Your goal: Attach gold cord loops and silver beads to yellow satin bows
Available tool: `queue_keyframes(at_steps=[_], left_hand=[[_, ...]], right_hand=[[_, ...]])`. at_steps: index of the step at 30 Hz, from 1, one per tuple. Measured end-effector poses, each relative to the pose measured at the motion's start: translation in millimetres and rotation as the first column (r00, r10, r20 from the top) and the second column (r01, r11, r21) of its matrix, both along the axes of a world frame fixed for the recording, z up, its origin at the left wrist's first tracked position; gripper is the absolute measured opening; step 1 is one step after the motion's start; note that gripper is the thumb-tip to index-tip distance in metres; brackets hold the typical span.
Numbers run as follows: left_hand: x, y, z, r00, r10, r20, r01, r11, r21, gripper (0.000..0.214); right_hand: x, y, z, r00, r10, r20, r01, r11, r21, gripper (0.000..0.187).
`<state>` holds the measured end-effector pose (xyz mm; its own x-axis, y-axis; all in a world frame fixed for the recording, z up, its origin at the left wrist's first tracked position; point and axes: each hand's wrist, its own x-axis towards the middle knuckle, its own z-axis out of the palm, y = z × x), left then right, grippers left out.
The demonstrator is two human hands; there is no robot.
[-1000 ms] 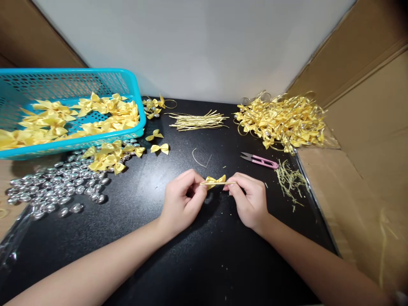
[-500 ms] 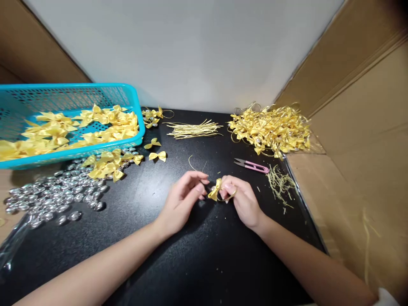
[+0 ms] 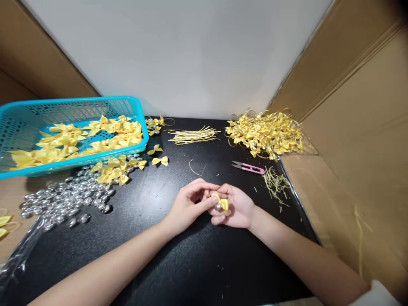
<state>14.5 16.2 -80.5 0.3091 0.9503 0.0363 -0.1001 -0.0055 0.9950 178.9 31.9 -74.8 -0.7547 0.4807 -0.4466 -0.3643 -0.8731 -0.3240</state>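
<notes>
My left hand (image 3: 188,204) and my right hand (image 3: 237,208) meet over the middle of the black table (image 3: 178,263). Between their fingertips sits a small yellow ribbon bow (image 3: 221,203) with a silver bead under it and a thin gold wire around it. My right hand cradles the bow with curled fingers. My left hand pinches at the bow from the left side.
A teal basket (image 3: 140,123) of yellow bows stands at the left, with loose bows (image 3: 114,170) and silver beads (image 3: 66,199) spilled before it. Cut gold wires (image 3: 193,135), a heap of finished bows (image 3: 264,132), pink snips (image 3: 250,168) and wire scraps (image 3: 276,183) lie behind. Cardboard walls (image 3: 357,127) flank the table.
The gold wire, held straight across the bow between both hands, has been bent around it. The hands have come together, and the bow now rests in my right hand with a bead.
</notes>
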Motion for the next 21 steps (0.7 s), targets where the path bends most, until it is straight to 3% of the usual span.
queue_keyframes(at_steps=[3,5,7,8,10,12,18,21], left_hand=[[0,0,-0.8,0.995,0.094,-0.019,-0.093,0.995,0.042,0.012],[-1,1,-2.0,0.982,0.191,-0.015,-0.191,0.982,-0.002,0.014],[-2,2,-3.3,0.965,0.26,-0.019,-0.261,0.963,-0.074,0.016],[-2,2,-3.7,0.961,0.276,-0.024,-0.277,0.956,-0.097,0.017],[-3,2,-3.5,0.961,0.276,-0.036,-0.278,0.954,-0.108,0.019],[-2,2,-2.2,0.964,0.263,-0.029,-0.265,0.959,-0.103,0.02],[0,2,0.4,0.971,0.231,0.067,-0.226,0.971,-0.08,0.026],[-1,1,-3.2,0.964,0.265,0.01,-0.265,0.964,-0.018,0.021]], right_hand=[[-3,-3,-1.8,0.992,-0.099,0.077,0.091,0.991,0.094,0.019],[-3,-5,-2.8,0.969,-0.23,0.09,0.213,0.963,0.167,0.013],[-3,-7,-4.0,0.91,-0.397,0.12,0.345,0.885,0.314,0.011],[-3,-8,-4.8,0.867,-0.472,0.158,0.366,0.82,0.441,0.014],[-4,-9,-6.9,0.777,-0.579,0.246,0.278,0.667,0.691,0.02],[-7,-9,-9.7,0.719,-0.623,0.308,0.14,0.565,0.813,0.026],[-11,-7,-14.9,0.659,-0.683,0.314,0.105,0.497,0.861,0.029],[-8,-14,-12.2,0.544,-0.789,0.285,0.093,0.394,0.914,0.018]])
